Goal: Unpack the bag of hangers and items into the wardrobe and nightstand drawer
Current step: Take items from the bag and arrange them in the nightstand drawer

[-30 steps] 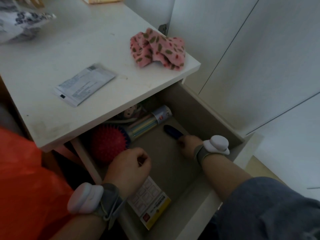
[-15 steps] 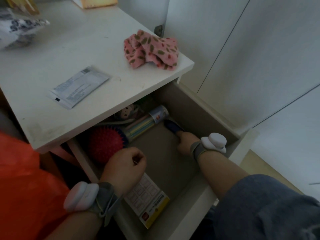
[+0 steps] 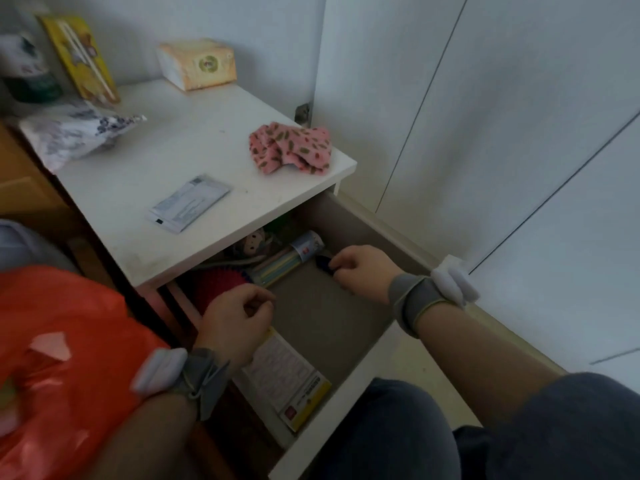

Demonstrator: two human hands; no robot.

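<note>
While label writing blurs, right hand [image 3: 360, 271] grips dark object [image 3: 323, 265]

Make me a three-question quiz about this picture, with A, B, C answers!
1. Where is the pink spotted cloth?
A. in the drawer
B. on the nightstand top
C. on the floor

2. What colour is the plastic bag?
A. orange
B. green
C. black

3. How is the drawer?
A. shut
B. taken out
C. pulled open

Answers:
1 B, it lies near the top's right corner.
2 A, the bag at lower left is orange.
3 C, both hands reach inside, the right hand at a small dark item.
</note>
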